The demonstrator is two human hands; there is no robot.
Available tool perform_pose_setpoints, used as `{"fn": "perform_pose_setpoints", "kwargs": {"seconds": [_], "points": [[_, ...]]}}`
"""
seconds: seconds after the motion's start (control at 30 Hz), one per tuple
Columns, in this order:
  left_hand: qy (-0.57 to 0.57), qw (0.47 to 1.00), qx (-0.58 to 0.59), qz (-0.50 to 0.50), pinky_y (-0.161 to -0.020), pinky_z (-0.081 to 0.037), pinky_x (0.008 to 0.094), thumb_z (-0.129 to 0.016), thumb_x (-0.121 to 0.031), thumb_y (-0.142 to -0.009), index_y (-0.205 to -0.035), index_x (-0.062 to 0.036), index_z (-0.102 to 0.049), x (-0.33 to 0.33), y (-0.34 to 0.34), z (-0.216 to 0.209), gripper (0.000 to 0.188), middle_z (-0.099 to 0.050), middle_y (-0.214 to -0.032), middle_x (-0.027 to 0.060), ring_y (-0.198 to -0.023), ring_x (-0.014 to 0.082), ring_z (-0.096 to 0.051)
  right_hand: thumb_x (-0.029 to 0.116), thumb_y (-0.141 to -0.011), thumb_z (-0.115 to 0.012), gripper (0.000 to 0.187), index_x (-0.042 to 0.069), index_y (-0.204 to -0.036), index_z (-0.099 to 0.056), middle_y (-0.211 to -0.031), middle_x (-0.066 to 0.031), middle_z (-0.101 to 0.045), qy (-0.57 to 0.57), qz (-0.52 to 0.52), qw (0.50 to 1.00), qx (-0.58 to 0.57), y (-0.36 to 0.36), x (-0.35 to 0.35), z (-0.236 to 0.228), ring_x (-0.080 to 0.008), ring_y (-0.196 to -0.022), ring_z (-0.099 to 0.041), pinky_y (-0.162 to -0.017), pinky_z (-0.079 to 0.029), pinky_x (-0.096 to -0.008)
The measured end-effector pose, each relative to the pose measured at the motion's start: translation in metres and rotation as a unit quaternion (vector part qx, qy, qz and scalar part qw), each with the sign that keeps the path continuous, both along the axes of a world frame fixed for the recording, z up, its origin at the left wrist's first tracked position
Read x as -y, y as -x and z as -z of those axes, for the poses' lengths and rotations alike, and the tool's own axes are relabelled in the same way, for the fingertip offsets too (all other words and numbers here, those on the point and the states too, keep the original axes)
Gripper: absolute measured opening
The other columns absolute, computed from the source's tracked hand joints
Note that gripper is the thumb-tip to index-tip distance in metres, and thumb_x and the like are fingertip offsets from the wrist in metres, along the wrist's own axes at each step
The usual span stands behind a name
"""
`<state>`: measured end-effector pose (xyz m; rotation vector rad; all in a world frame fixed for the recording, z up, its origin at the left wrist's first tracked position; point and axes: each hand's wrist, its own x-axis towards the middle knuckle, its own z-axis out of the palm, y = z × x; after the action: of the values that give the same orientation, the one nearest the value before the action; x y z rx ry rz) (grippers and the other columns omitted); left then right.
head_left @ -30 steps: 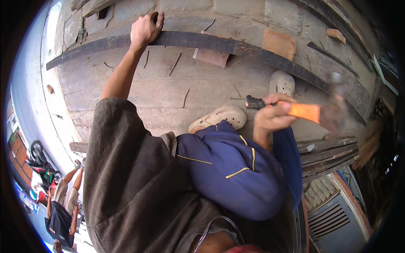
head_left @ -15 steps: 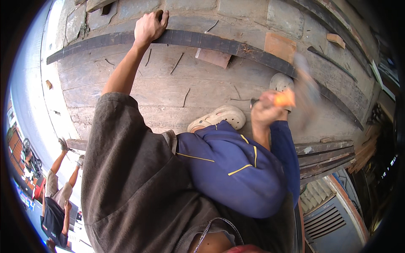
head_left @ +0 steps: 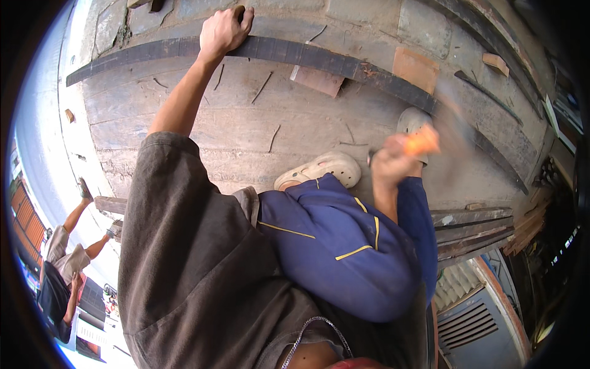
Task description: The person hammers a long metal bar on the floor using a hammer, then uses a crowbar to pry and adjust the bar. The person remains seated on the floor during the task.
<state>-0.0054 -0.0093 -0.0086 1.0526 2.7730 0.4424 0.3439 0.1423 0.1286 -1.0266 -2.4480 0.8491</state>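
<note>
A long dark wooden beam (head_left: 295,52) lies across the ground ahead of me, bowed by the lens. At the far left, my left hand (head_left: 224,31) is closed on it, with the fingers curled over its far side. Low on the right, my right hand (head_left: 392,161) is closed around an orange-handled tool (head_left: 423,141). Motion smears the tool's far part near the beam, so its kind cannot be made out. A pinkish-brown flat block (head_left: 316,81) and a tan flat block (head_left: 416,69) lie at the beam, partly covered by it.
My clog-clad feet (head_left: 322,170) (head_left: 414,120) stand close by, the right one beside the tool. Thin dark sticks (head_left: 262,87) are scattered about. Stacked planks (head_left: 473,227) and a grey vented panel (head_left: 470,326) are at lower right. Another person (head_left: 64,270) walks at far left.
The tool remains blurred as my right hand has shifted slightly right. My left hand keeps its hold on the beam. The person at far left has moved further left.
</note>
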Motion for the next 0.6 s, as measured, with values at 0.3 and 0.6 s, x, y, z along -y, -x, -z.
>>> {"fn": "perform_pose_setpoints", "kwargs": {"seconds": [0.3, 0.6], "points": [[0.013, 1.000, 0.008, -0.009, -0.074, -0.055, 0.0494, -0.044, -0.045, -0.098, -0.095, -0.0061, -0.071, 0.006, 0.001, -0.001, 0.048, -0.069, -0.081, 0.0259, -0.077, 0.0440, -0.068, 0.032, -0.106, -0.039, 0.035, -0.002, -0.103, -0.044, -0.063, -0.0096, -0.050, 0.058, 0.112, 0.983, -0.132, 0.025, -0.013, -0.059, -0.0216, -0.048, -0.050, -0.045, -0.043, -0.0315], [0.013, 0.999, 0.050, -0.005, -0.080, -0.053, 0.0498, -0.043, -0.048, -0.097, -0.099, -0.0057, -0.070, -0.002, -0.003, -0.004, 0.050, -0.068, -0.086, 0.0256, -0.087, 0.0449, -0.066, 0.024, -0.099, -0.053, 0.025, 0.001, -0.105, -0.048, -0.076, -0.0312, -0.062, 0.087, 0.034, 0.949, 0.300, -0.026, 0.026, 0.039, -0.0510, -0.075, -0.063, -0.060, -0.046, -0.0565]]}}
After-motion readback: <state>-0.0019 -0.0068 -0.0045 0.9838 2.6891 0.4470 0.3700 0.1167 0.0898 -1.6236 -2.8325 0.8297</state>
